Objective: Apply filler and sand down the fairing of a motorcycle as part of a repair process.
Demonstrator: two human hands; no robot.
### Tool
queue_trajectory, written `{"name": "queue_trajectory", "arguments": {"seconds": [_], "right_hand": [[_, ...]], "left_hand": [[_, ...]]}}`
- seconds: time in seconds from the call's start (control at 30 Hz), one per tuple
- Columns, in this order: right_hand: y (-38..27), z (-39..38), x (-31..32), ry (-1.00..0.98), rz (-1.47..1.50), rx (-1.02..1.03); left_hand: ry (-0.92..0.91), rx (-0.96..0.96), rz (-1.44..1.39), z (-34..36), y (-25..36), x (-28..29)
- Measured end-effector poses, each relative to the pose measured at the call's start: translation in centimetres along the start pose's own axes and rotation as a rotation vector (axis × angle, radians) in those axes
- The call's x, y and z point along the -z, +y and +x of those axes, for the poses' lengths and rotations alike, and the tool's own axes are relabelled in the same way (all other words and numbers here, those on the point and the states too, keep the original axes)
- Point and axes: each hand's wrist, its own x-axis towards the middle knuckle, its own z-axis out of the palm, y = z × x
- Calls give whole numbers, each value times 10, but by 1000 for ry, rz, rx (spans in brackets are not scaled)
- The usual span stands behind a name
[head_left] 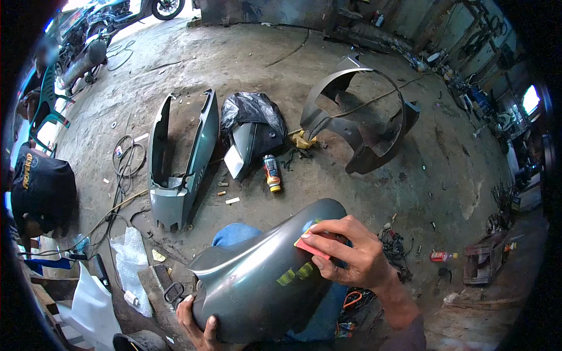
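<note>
Taking the glossy dark grey motorcycle fairing panel [252,292] as the clock's centre, twelve away from the person, it lies low in the view, seemingly propped on the denim-clad legs [234,234]. At eight o'clock the left hand [196,334] grips its edge, thumb on the outer face and fingers toward the rim. At two o'clock the right hand [354,254] has its grip closed on a folded red pad [316,247], pinched between thumb and fingers and pressed against the panel.

The work looks partway along. Yellow-green patches [295,273] show on the panel at three o'clock, and another streak shows beside the pad, toward one o'clock; these appear left to deal with. The visible surface toward nine o'clock bears no such patches, though whether it has been worked cannot be told, and the underside is hidden.

On the floor, a U-shaped grey-green tail fairing [167,202] stands at eleven o'clock, a bottle [271,172] and a black plastic bag [252,108] over another panel at twelve, and a rounded dark fairing [319,117] at one.
</note>
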Motion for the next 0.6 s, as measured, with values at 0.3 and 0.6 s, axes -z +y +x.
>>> {"name": "queue_trajectory", "arguments": {"seconds": [0.3, 0.6], "right_hand": [[-10, -8, 0, -63, -97, 76], [-1, 7, 0, 1, -54, 50]], "left_hand": [[152, 39, 127, -24, -13, -23], [-24, 11, -23, 4, 3, 1]]}}
